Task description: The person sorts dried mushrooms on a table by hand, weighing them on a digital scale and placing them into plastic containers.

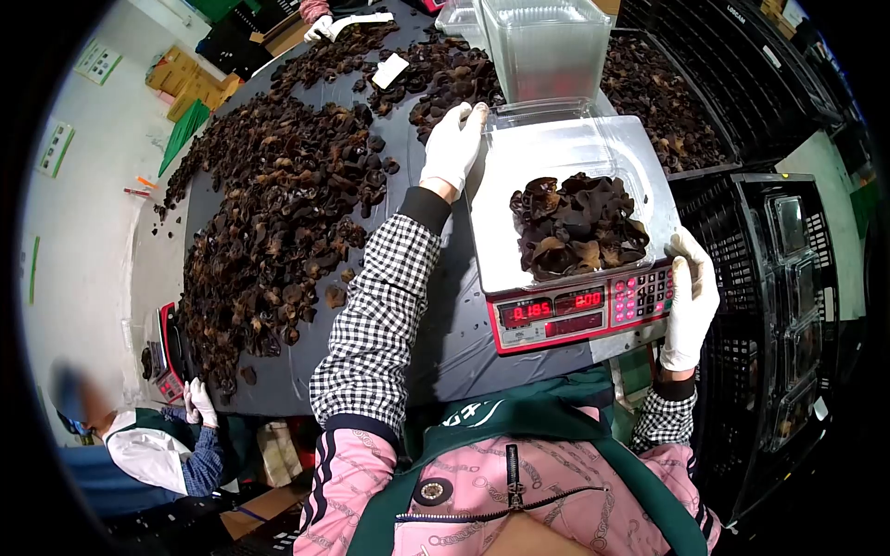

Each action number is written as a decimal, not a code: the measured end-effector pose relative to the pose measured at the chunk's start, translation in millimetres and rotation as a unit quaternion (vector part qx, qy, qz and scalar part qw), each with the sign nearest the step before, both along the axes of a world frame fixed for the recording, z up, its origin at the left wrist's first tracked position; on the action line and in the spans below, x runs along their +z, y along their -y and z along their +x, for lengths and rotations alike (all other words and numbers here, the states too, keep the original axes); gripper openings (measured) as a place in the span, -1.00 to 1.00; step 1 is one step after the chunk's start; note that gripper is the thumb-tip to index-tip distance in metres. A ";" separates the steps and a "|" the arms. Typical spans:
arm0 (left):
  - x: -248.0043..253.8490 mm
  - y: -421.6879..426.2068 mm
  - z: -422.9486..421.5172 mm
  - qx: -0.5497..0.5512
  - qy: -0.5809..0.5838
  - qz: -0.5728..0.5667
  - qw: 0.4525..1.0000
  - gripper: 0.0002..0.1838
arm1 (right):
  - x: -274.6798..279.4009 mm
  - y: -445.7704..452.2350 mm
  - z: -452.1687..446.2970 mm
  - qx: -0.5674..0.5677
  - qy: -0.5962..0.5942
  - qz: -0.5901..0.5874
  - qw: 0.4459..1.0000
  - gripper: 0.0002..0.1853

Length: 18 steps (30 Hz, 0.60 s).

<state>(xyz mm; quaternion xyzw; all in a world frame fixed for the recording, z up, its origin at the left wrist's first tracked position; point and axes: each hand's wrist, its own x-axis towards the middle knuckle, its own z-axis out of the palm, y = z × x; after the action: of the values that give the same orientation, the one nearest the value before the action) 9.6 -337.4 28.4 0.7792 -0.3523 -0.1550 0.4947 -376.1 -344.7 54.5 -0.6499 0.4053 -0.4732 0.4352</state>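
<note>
A clear plastic box (607, 153) with its lid folded back lies on the metal pan (501, 222) of a red digital scale (505, 345). Dark wood ear mushrooms (582, 227) fill the box, and the red display appears to read 0.185. My left hand (454, 148), in a white glove, has its fingers closed at the lid's far left corner. My right hand (692, 301), also gloved, is curled by the right end of the scale, its fingertips closed at the box's near right corner. The fingers partly hide that corner.
Heaps of wood ear (278, 213) cover the dark table (445, 343) to the left. Stacked clear boxes (547, 56) stand behind the scale; black crates (751, 213) line the right. A co-worker (153, 454) sits lower left beside another scale (170, 357); another person's gloved hand (319, 28) is at the far end.
</note>
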 end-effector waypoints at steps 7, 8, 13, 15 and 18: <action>18.9 1.8 -7.6 -0.020 -0.043 -0.114 0.992 -0.43 | -1.7 -1.8 4.0 0.003 0.006 0.015 1.000 -0.66; 20.3 1.8 -6.4 -0.019 -0.052 -0.125 0.991 -0.45 | -1.0 -2.3 4.6 0.007 0.011 0.018 1.000 -0.66; 81.5 -20.9 -39.2 -0.038 -0.134 -0.212 0.967 -0.57 | 1.7 -3.2 5.6 0.008 0.001 0.021 1.000 -0.65; 101.1 -38.2 -52.4 -0.080 -0.080 -0.189 0.975 -0.45 | 5.1 -4.4 5.5 0.013 -0.004 0.028 1.000 -0.57; 118.1 -76.5 -77.6 -0.110 0.024 -0.054 0.992 -0.50 | 1.8 -5.3 7.4 0.013 0.024 0.040 0.999 -0.33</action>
<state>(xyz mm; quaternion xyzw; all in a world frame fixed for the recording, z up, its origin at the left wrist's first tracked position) -68.0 -260.9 146.5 0.7114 -0.4554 -0.1708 0.5073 -368.7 -339.3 56.2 -0.6259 0.4048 -0.4664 0.4764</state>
